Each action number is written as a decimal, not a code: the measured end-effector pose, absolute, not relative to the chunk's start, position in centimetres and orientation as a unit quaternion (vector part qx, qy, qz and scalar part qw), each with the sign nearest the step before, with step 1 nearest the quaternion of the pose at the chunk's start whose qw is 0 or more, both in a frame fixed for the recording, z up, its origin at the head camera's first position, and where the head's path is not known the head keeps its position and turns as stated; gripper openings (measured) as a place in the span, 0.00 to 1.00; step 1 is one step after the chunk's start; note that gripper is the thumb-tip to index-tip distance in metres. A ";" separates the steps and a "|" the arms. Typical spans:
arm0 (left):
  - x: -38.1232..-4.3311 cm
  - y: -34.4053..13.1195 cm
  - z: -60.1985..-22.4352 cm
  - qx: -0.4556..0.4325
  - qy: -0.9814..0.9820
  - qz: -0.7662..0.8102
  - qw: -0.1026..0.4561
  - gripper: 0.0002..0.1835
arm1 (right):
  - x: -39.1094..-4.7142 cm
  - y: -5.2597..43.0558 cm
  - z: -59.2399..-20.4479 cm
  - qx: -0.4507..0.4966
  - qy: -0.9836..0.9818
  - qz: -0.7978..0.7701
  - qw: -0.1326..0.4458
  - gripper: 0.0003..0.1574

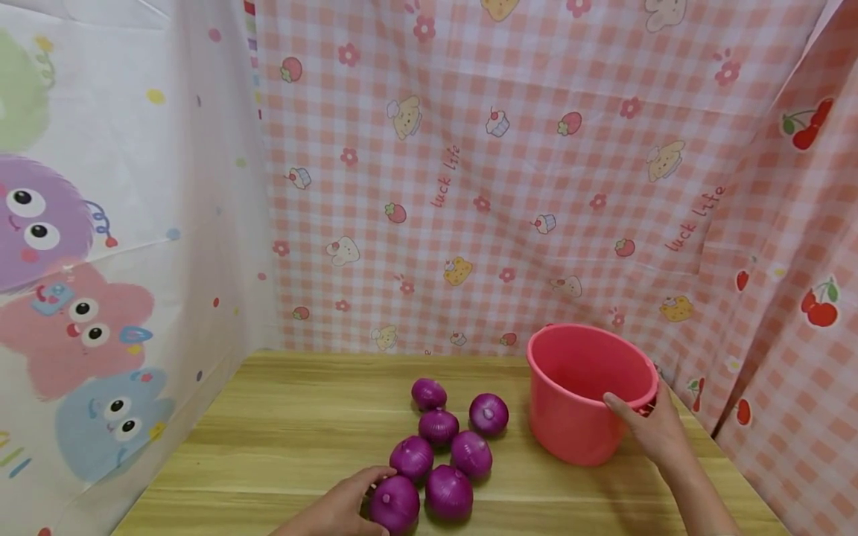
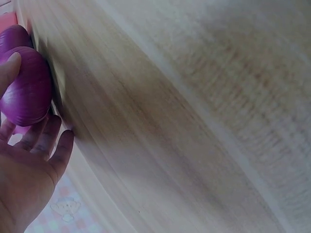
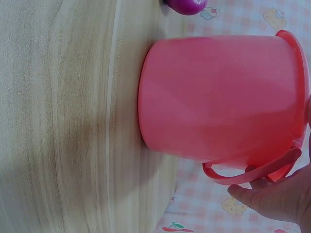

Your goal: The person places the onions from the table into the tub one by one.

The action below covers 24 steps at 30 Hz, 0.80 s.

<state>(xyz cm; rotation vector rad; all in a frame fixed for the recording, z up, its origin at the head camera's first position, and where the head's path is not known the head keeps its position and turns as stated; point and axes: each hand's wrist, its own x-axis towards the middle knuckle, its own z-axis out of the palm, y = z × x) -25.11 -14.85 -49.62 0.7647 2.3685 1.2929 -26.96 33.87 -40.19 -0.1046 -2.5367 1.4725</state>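
Note:
My left hand [image 1: 348,505] holds the nearest red onion [image 1: 394,506] at the table's front, thumb on one side and fingers on the other. From the left wrist, that onion [image 2: 29,94] appears between the thumb and spread fingers [image 2: 46,138], close against the tabletop. On the right stands a pink plastic bucket [image 1: 570,428], upright on the table. My right hand [image 1: 657,428] grips its near right rim, thumb over the edge and fingers outside. The bucket's handle [image 3: 262,171] hangs down beside those fingers in the right wrist view.
Several more red onions [image 1: 449,493] lie in a loose cluster left of the bucket, on the wood-grain table [image 1: 288,424]. A pink checked curtain [image 1: 469,171] hangs behind, with a white cartoon-print cloth [image 1: 208,223] along the left side.

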 end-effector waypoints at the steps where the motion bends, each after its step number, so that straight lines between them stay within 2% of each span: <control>1: -25.1 -14.8 -49.7 0.275 0.835 0.448 0.160 0.40 | -26.9 33.9 -40.1 -0.037 -0.860 0.498 0.102 0.64; 5: -25.1 -14.7 -49.8 0.286 0.849 0.423 0.137 0.41 | -26.8 33.8 -39.9 -0.050 -0.863 0.493 0.093 0.66; 12: -25.0 -14.3 -49.6 0.266 0.849 0.431 0.151 0.40 | -26.7 33.7 -39.8 -0.059 -0.864 0.493 0.087 0.67; 19: -24.9 -14.0 -49.7 0.280 0.850 0.426 0.134 0.40 | -26.7 33.7 -39.9 -0.056 -0.863 0.493 0.090 0.67; 24: -24.9 -14.0 -49.6 0.271 0.845 0.438 0.144 0.39 | -26.7 33.7 -39.9 -0.058 -0.864 0.491 0.090 0.67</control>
